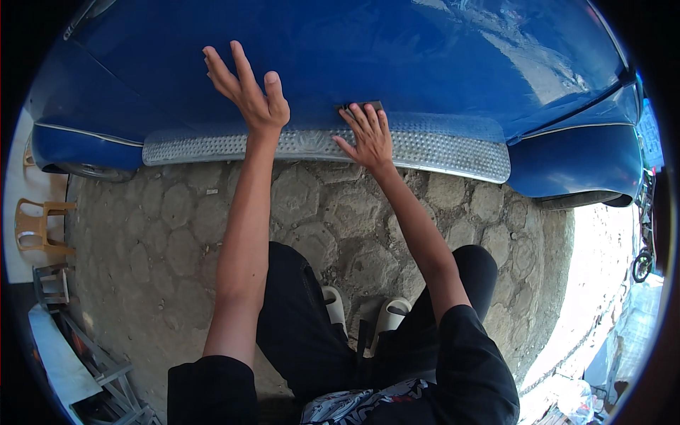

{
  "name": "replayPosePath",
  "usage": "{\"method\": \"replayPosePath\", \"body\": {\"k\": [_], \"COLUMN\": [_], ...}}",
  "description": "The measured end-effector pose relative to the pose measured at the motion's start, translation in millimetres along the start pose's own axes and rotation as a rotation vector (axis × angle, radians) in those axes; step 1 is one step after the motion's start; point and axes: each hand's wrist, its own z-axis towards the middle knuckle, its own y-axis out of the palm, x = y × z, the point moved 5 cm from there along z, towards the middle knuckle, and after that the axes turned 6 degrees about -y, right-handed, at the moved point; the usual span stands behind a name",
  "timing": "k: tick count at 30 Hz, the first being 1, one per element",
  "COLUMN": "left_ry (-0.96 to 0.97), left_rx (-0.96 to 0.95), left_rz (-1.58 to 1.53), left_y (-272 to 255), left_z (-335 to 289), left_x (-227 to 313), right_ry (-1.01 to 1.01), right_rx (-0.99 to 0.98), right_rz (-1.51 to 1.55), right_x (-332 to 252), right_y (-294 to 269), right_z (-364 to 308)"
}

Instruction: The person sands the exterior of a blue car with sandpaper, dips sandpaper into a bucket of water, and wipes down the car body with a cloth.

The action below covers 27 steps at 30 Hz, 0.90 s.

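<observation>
The side of a blue car (312,57) fills the upper part of the view, with a silver, dimpled running board (212,146) along its lower edge. My right hand (372,140) presses a small, dark, flat piece of sandpaper (370,106) against the blue panel just above the board. Its fingers lie over the piece and hide most of it. To the left, my left hand (251,92) is open with fingers spread and holds nothing. It is in front of the panel; I cannot tell whether it touches.
Hexagonal paving (354,212) lies under my sandalled feet. Rounded blue fenders (581,159) bulge at both ends of the running board. An orange-brown plastic chair (44,227) and a metal frame (106,372) stand at left. Clutter and a small wheel (642,265) are at right.
</observation>
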Motion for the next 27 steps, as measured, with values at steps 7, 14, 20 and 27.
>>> {"method": "replayPosePath", "body": {"k": [7, 14, 20, 27], "left_ry": [-0.007, -0.06, -0.078, -0.04], "left_rx": [0.05, -0.014, 0.045, -0.047], "left_rz": [-0.029, -0.046, -0.051, -0.009], "left_y": [13.6, 15.9, 21.8, 35.2], "left_z": [2.3, -0.4, 6.8, -8.2], "left_x": [10.9, 19.6, 19.7, 24.9], "right_ry": [0.235, 0.072, 0.331, 0.243], "right_rx": [0.108, 0.057, 0.302, 0.468], "right_rz": [0.124, -0.097, 0.184, 0.112], "right_x": [31.5, -1.8, 61.1, 54.9], "right_y": [-61.5, -26.3, -111.2, -99.0], "right_z": [73.5, 18.9, 94.6, 73.9]}}
